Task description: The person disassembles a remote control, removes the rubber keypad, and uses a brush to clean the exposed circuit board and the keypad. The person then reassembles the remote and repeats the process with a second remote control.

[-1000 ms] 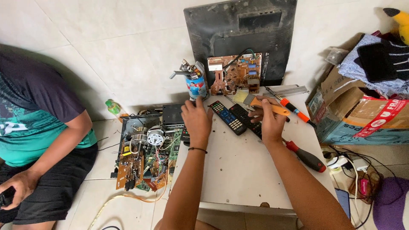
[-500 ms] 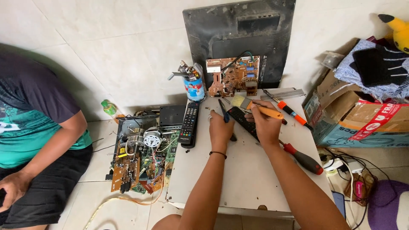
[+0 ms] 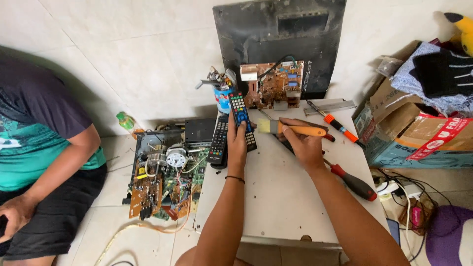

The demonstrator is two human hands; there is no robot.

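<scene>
A dark, flat screen panel (image 3: 279,44) leans against the wall beyond both hands. Right of the right hand (image 3: 305,145) sits a brown cardboard box (image 3: 394,125), teal-sided with red-and-white tape (image 3: 438,140). A blue-labelled can (image 3: 222,101) stands just beyond the left hand (image 3: 237,140).

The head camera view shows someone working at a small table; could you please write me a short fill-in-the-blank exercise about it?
1. The left hand holds up a remote control with a ____ face.
2. The right hand grips a brush by its ____ handle.
3. A second remote control, black, lies on the table to the ____ of the held one.
4. The big screwdriver near the right forearm has a red and ____ handle.

Missing words: blue; orange; left; black
</scene>
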